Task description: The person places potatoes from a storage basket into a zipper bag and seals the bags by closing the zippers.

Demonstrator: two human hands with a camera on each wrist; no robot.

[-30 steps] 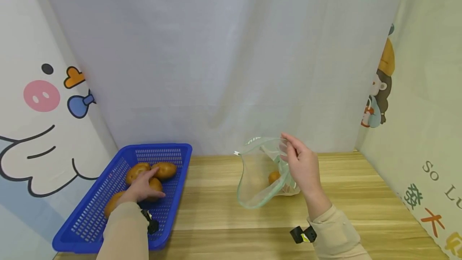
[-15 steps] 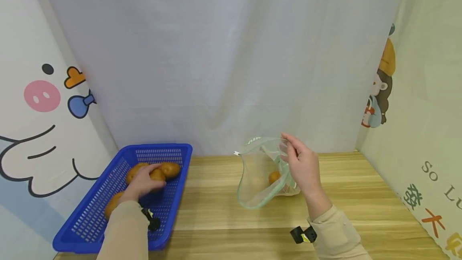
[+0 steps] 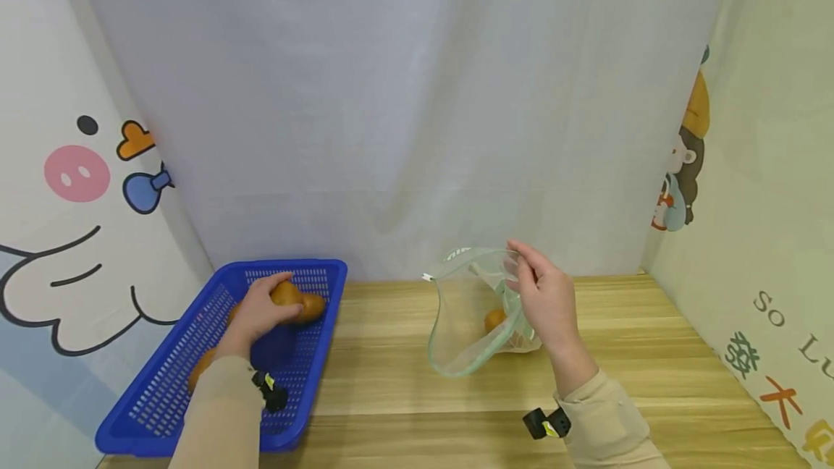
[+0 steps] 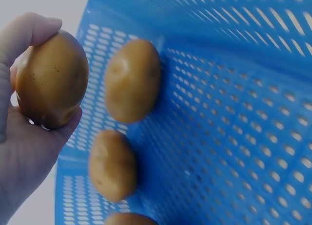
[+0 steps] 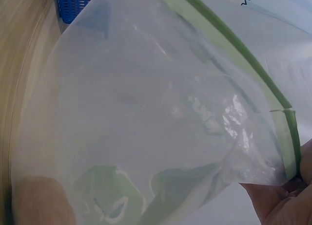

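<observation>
My left hand (image 3: 260, 307) grips a brown potato (image 4: 52, 80), raised off the floor of the blue plastic basket (image 3: 304, 411). In the left wrist view its thumb and fingers curl round the potato's sides. Below it in the basket lie other potatoes, one (image 4: 132, 81) near the end wall, another (image 4: 113, 165) beside it, and a third partly cut off. My right hand (image 3: 547, 302) pinches the rim of a clear zip bag (image 3: 459, 324) with a green edge, its mouth spread wide. One potato (image 3: 495, 320) shows inside the bag, blurred through the film.
The basket stands at the left of a wooden table (image 3: 384, 396). A pale curtain (image 3: 404, 114) hangs behind, and printed panels close off both sides. Small black cameras (image 3: 547, 423) are strapped to the wrists.
My left hand has closed round a potato and lifted it up from the others. The right hand and the bag have stayed in place.
</observation>
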